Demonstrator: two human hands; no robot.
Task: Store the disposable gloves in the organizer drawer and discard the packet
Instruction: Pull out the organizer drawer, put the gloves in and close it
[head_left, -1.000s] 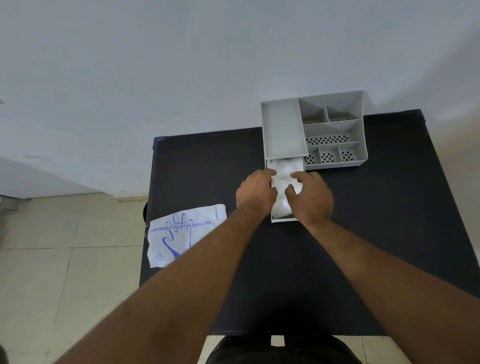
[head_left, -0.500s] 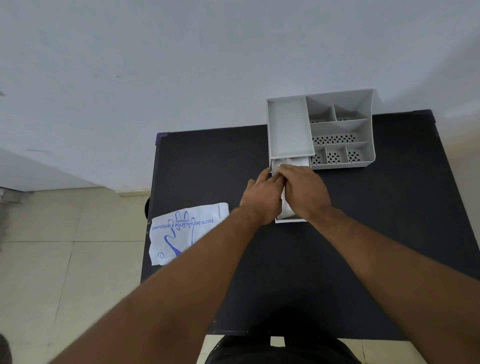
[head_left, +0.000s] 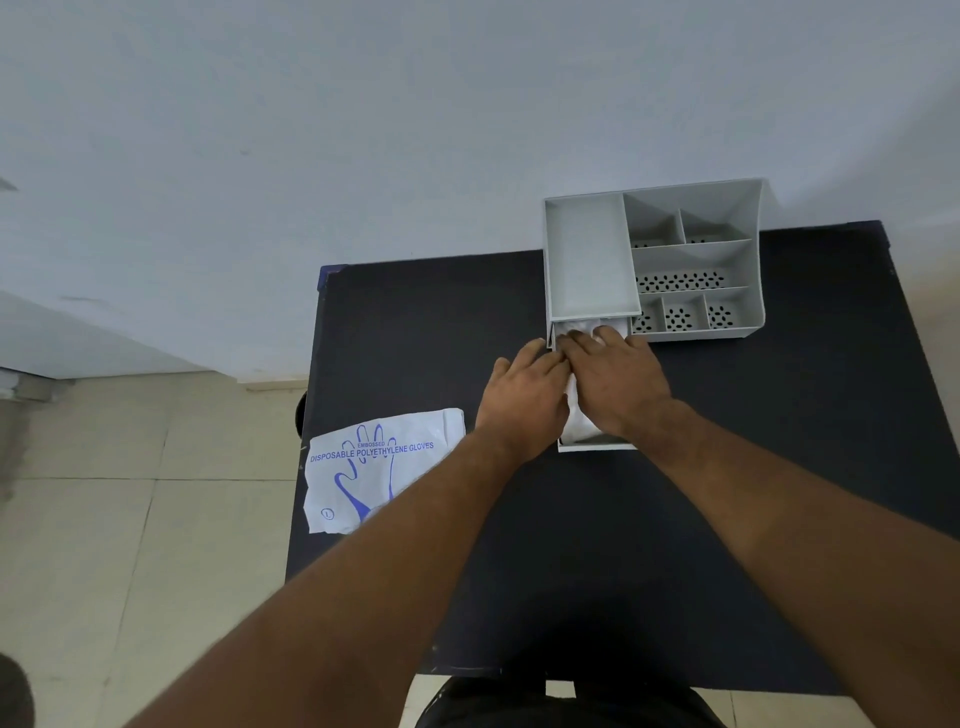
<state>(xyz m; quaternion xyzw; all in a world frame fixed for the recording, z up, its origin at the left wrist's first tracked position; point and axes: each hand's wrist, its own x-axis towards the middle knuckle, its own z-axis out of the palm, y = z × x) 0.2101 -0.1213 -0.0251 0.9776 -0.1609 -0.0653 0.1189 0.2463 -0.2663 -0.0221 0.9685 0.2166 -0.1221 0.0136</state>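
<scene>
A grey organizer (head_left: 587, 260) with several compartments stands at the table's far edge. Its drawer (head_left: 597, 444) is pulled out toward me from under the left compartment. White disposable gloves (head_left: 576, 421) lie in the drawer, mostly covered by my hands. My left hand (head_left: 524, 400) rests flat at the drawer's left side, fingers on the gloves. My right hand (head_left: 618, 384) lies palm down over the gloves, fingertips near the drawer's inner end. The white packet (head_left: 379, 467) printed in blue lies flat at the table's left edge, apart from both hands.
The black table (head_left: 779, 467) stands against a pale wall. Tiled floor (head_left: 130, 519) lies to the left, below the table's edge. A dark round shape shows just under the left edge of the table near the packet.
Both hands have slid further along the drawer toward the organizer, pressing the gloves down. The view has shifted slightly. The packet has not moved.
</scene>
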